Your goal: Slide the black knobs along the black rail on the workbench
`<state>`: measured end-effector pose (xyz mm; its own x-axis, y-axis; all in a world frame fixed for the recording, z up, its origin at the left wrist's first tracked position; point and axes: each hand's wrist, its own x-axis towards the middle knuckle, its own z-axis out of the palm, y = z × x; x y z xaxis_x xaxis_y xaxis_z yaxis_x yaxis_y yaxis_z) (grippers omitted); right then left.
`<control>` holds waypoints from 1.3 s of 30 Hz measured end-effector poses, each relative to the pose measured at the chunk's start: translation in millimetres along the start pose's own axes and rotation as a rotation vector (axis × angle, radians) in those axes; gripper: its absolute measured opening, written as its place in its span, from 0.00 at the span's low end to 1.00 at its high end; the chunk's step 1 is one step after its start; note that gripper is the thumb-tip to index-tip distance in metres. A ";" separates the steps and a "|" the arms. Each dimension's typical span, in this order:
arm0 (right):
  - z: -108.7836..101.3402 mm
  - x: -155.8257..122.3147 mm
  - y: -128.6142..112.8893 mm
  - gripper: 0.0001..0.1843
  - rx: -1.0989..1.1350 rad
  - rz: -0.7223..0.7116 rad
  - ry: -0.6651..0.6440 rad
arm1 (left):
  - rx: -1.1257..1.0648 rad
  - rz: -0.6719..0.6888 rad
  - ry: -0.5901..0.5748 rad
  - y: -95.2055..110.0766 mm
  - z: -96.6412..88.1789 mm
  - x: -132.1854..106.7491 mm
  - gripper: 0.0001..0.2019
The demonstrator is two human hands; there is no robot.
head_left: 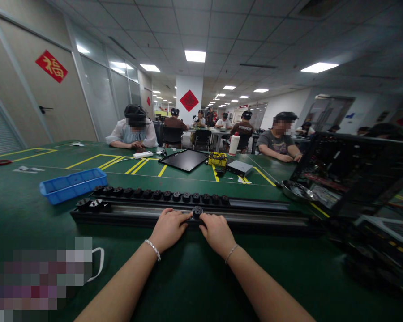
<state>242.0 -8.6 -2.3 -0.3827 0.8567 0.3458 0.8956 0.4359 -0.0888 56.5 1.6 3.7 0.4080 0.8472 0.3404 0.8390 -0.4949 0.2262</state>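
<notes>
Bare forearms (121,277) stretch up from the bottom edge of the frame, a bracelet (153,249) on one wrist and a thinner chain (231,253) on the other, and both hands meet at the centre! Left hand (170,227) on one side, right hand (217,230) on the other, forefingers reaching to a small black block (197,212) on the long black rail (272,220). Neither hand is clenched; whether they squeeze the block or only steady it, I cannot tell. Two more blocks (96,204) sit at the rail's left end, and just behind, a row of similar black blocks (177,196) lines the rear strip (255,205), whose right part shows bare.

Over at centre left, a blue basket (74,184) lies on the green table (104,286). Upper middle now: a flat black panel (188,161), a yellow box (217,158) with dark cables, a grey metal box (239,167) and a white cup (233,145). Right side, a metal bowl (297,191) stands beside an open computer case (349,174). Across the table, one person (134,129) sits at the left, another (278,138) at the right, both in dark headgear
</notes>
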 end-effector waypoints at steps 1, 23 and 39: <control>0.4 0.0 0.2 0.08 0.001 -0.001 0.002 | 0.002 -0.002 0.001 0.1 -0.1 -0.1 0.18; -0.4 -1.2 0.5 0.07 -0.013 -0.011 0.010 | 0.011 -0.005 -0.003 1.0 -0.6 0.4 0.18; -1.6 -1.0 0.1 0.07 0.012 0.006 -0.012 | 0.030 -0.006 -0.011 4.1 -2.4 0.3 0.19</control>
<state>242.9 -9.8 -1.2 -0.3800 0.8627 0.3336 0.8952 0.4338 -0.1021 59.2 -0.7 7.0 0.4062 0.8524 0.3292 0.8519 -0.4836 0.2010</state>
